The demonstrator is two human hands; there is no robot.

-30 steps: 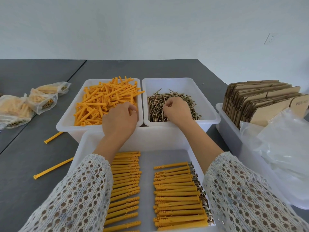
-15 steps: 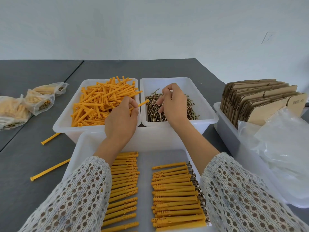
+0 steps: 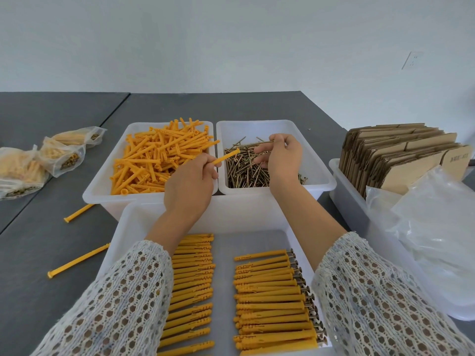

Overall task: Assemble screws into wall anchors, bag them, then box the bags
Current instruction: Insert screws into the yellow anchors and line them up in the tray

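My left hand [image 3: 191, 185] pinches one orange wall anchor [image 3: 227, 156], its open end pointing right over the screw bin. My right hand [image 3: 281, 158] pinches a thin screw [image 3: 262, 143] above the white bin of loose screws [image 3: 318, 183], the screw's tip a short gap from the anchor. Left of that bin stands a white bin of loose anchors [image 3: 102, 186]. The near white tray [image 3: 133, 219] holds two rows of anchors, and the right row [image 3: 272, 299] shows screw heads.
Filled plastic bags [image 3: 59, 155] lie at the far left on the grey table. Two loose anchors [image 3: 77, 260] lie on the table left of the near tray. A bin at the right holds flat cardboard boxes [image 3: 401, 155] and clear empty bags [image 3: 437, 227].
Both hands have lifted out of the bins, the left with an anchor and the right with a screw, and the two parts now point at each other over the screw bin.
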